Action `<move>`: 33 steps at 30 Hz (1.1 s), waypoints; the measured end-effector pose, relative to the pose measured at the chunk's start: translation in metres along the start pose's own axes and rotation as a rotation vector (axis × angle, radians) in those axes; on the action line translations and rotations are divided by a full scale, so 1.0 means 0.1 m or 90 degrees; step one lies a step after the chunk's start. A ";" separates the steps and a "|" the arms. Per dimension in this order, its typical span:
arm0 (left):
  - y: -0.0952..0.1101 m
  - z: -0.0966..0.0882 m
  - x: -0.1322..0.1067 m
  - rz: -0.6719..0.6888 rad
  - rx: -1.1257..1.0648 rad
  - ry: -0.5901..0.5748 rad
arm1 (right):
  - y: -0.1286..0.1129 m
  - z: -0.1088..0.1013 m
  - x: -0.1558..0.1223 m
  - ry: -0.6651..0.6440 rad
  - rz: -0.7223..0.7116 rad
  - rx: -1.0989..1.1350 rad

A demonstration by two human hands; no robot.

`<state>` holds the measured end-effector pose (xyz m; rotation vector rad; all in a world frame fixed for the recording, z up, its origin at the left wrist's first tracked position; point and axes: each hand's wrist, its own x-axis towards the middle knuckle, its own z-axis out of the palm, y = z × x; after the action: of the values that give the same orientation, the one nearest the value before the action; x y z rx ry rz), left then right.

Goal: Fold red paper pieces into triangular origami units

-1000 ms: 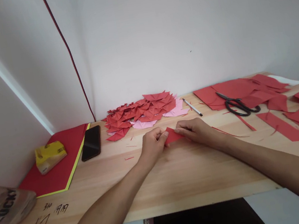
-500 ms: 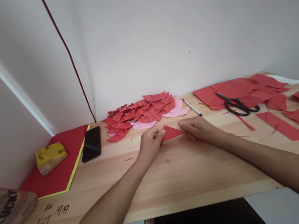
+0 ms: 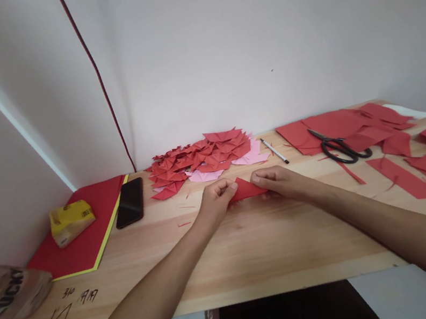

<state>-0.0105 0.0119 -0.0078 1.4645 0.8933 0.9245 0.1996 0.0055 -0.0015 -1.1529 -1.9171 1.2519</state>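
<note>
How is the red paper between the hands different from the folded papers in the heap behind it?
The red paper is one triangle, pinched at its ends by the left hand and the right hand; the heap holds many pieces, and no hand touches it. The red paper is all red; the heap also has pink pieces. Both show red triangular shapes.

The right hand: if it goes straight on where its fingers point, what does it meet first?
Probably the fingertips of the left hand. The right hand points left along the red paper that both hands pinch, and the gap between them looks small; depth is unclear.
</note>
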 end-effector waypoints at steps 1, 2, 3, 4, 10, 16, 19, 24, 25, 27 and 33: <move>0.01 0.00 0.00 -0.008 -0.013 0.003 | 0.00 0.00 0.00 -0.005 0.002 -0.005; 0.02 0.01 -0.01 -0.016 -0.028 0.004 | 0.01 0.00 0.00 -0.009 0.001 -0.007; 0.03 0.01 -0.01 -0.025 -0.042 0.005 | 0.01 0.00 0.00 -0.011 -0.002 -0.004; 0.03 0.02 -0.02 -0.032 -0.055 0.004 | 0.02 0.00 0.00 -0.012 -0.008 0.002; 0.05 0.04 -0.04 -0.041 -0.086 -0.016 | 0.03 0.00 0.00 -0.017 -0.014 0.002; 0.04 0.04 -0.03 -0.044 -0.093 -0.018 | 0.00 0.01 0.00 -0.026 -0.014 0.006; 0.04 0.03 -0.03 -0.058 -0.114 -0.020 | 0.01 0.02 0.00 -0.015 -0.019 -0.004; 0.02 0.04 -0.03 -0.061 -0.133 -0.019 | 0.08 0.03 0.02 -0.012 -0.041 -0.001; 0.02 0.04 -0.03 -0.062 -0.133 -0.018 | 0.10 0.03 0.03 -0.009 -0.048 0.002; 0.02 0.04 -0.03 -0.064 -0.127 -0.018 | 0.14 0.04 0.05 -0.002 -0.058 0.007; 0.03 0.04 -0.03 -0.072 -0.061 -0.058 | 0.11 0.08 0.05 0.019 -0.148 -0.050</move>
<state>-0.0083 0.0071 -0.0051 1.3501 0.8449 0.7997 0.1951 0.0084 -0.0150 -0.9473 -2.0272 1.0383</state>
